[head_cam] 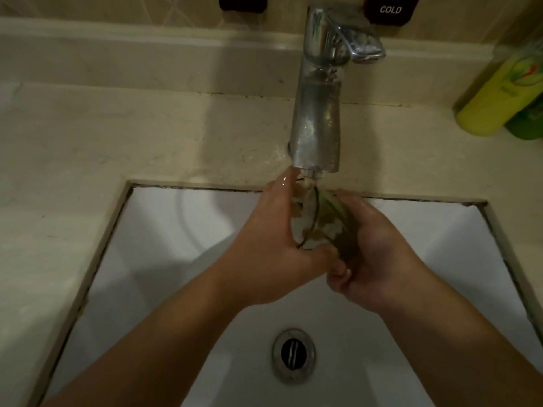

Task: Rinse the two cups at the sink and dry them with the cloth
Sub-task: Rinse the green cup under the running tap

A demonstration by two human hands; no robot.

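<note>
A clear glass cup [321, 223] lies tilted on its side under the spout of the chrome faucet [318, 113], above the white sink basin [164, 248]. Water falls from the spout onto the cup's rim. My right hand [379, 254] grips the cup's body from the right and below. My left hand [270, 242] covers the cup's open mouth, with fingers reaching into or across the rim and the thumb under it. A second cup and a cloth are not in view.
The drain [293, 354] sits low in the basin, toward me. Beige countertop [88, 142] surrounds the sink. A yellow bottle [496, 98] and a green bottle [529, 121] stand at the back right. Black HOT and COLD labels [389, 9] are on the wall.
</note>
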